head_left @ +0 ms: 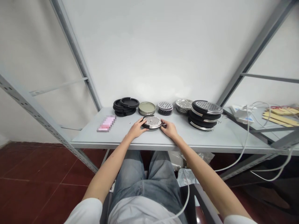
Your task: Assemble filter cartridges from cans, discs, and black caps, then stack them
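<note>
My left grip (136, 129) and right grip (170, 129) hold a round, nearly level disc (152, 121) at the worktop (233, 133), its silvery, hole-dotted face up; black rim shows along its left side, bright metal at the front right.

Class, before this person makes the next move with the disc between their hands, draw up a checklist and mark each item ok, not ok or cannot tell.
1. Left hand at the left edge of the perforated metal disc: ok.
2. Right hand at the opposite edge: ok.
3. Perforated face turned up: ok, its holes are in view.
4. Black edging showing all the way round: not ok; it shows at the left, but bare metal shows along the front.
5. Underside of the disc properly seated: cannot tell, it is hidden.
6. Tall stack of black-edged discs squarely aligned: not ok, its pieces sit offset.
</note>
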